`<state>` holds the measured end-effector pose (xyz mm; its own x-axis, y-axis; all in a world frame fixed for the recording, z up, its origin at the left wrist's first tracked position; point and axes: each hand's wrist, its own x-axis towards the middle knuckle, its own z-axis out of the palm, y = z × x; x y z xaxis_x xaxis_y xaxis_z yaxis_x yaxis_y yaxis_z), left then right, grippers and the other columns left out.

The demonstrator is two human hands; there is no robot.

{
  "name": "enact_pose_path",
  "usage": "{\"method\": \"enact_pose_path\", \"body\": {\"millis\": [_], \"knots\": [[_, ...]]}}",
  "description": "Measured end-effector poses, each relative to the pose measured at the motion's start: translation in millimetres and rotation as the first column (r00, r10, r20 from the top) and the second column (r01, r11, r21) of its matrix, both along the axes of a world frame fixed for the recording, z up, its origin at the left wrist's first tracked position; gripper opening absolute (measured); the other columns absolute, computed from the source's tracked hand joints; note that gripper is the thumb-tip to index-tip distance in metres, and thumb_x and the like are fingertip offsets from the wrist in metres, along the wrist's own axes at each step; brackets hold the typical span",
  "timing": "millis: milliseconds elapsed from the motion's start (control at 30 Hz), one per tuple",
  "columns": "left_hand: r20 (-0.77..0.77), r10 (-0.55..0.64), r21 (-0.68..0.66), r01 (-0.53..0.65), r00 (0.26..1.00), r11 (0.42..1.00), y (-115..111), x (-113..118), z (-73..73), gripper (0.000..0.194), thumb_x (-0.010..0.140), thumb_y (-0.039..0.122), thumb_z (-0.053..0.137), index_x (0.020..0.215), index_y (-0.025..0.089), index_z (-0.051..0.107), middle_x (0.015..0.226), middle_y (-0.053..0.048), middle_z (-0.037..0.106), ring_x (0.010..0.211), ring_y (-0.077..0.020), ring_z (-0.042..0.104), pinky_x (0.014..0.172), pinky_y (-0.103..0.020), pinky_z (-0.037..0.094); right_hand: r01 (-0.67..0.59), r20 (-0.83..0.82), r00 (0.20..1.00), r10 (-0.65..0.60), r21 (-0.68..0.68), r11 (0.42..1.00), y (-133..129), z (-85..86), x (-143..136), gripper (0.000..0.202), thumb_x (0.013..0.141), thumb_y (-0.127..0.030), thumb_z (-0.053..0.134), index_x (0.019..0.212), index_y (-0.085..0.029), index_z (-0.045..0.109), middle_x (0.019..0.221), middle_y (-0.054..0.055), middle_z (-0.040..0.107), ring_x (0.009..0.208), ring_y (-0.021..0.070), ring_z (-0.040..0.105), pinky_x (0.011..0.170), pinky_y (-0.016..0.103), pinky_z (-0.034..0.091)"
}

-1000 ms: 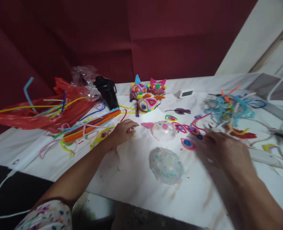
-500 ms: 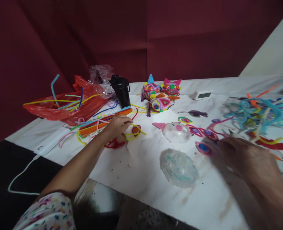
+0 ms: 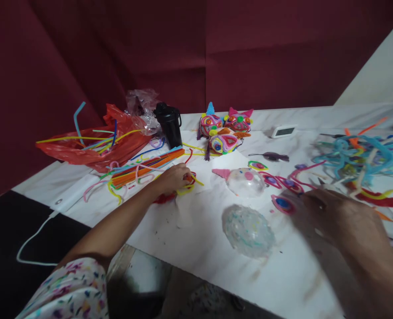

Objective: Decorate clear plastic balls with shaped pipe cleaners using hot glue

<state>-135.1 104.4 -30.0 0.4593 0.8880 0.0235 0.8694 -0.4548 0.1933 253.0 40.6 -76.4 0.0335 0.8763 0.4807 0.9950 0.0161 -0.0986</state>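
My left hand [image 3: 174, 178] is closed, its fingers pinching a red-and-yellow pipe cleaner piece [image 3: 189, 188] on the white paper. Part of that piece is hidden beneath my fingers. At the right, my right hand [image 3: 344, 217] is curled with its fingertips turned down; what it holds, if anything, is hidden. Just left of it lies a pink eye shape with a blue centre [image 3: 282, 204]. Between my hands sit a clear domed form [image 3: 248, 231] with teal flecks and a whitish domed form [image 3: 246, 182] with a pink horn and nose.
Orange pipe cleaners [image 3: 133, 176] and a red plastic bag [image 3: 93, 148] lie at left, by a black bottle [image 3: 169, 126]. Several decorated animal heads [image 3: 223, 144] stand at the back, near a small white display [image 3: 283, 131]. Blue pipe cleaners [image 3: 359, 153] are tangled at right.
My left hand has moved slightly right and closed over the red-and-yellow piece. My right hand stays nearly in place. The view has shifted slightly.
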Motion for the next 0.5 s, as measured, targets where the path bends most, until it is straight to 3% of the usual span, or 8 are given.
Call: {"method": "enact_pose_path", "body": {"millis": [133, 333, 500], "knots": [[0.02, 0.013, 0.025, -0.013, 1.0, 1.0, 1, -2, -1.5, 0.015, 0.072, 0.021, 0.061, 0.085, 0.017, 0.066, 0.086, -0.003, 0.057, 0.08, -0.017, 0.055, 0.073, -0.028, 0.044, -0.099, 0.067, 0.993, 0.094, 0.068, 0.993, -1, -0.7, -1, 0.051, 0.084, -0.065, 0.033, 0.063, -0.025, 0.056, 0.066, 0.004, 0.063, 0.054, 0.0212, 0.058, 0.048, 0.029, 0.032], [0.053, 0.008, 0.053, -0.011, 0.999, 0.999, 1, -7, -4.3, 0.013, 0.071, 0.02, 0.061, 0.083, 0.017, 0.066, 0.084, -0.002, 0.059, 0.074, -0.0146, 0.055, 0.07, -0.026, 0.044, -0.07, 0.063, 0.996, 0.067, 0.036, 0.997, 0, -2.0, 0, 0.049, 0.084, -0.064, 0.034, 0.065, -0.026, 0.057, 0.065, 0.004, 0.064, 0.056, 0.0225, 0.06, 0.048, 0.03, 0.033], [0.106, 0.074, 0.101, -0.085, 0.992, 0.991, 2, -22, 10.6, 0.018, 0.078, 0.02, 0.052, 0.087, 0.016, 0.067, 0.084, -0.004, 0.064, 0.075, -0.015, 0.058, 0.069, -0.025, 0.044, -0.07, 0.093, 0.993, 0.071, -0.01, 0.997, -1, -2.7, 2, 0.042, 0.085, -0.06, 0.036, 0.071, -0.027, 0.059, 0.07, 0.004, 0.065, 0.059, 0.0235, 0.061, 0.049, 0.03, 0.034]]}}
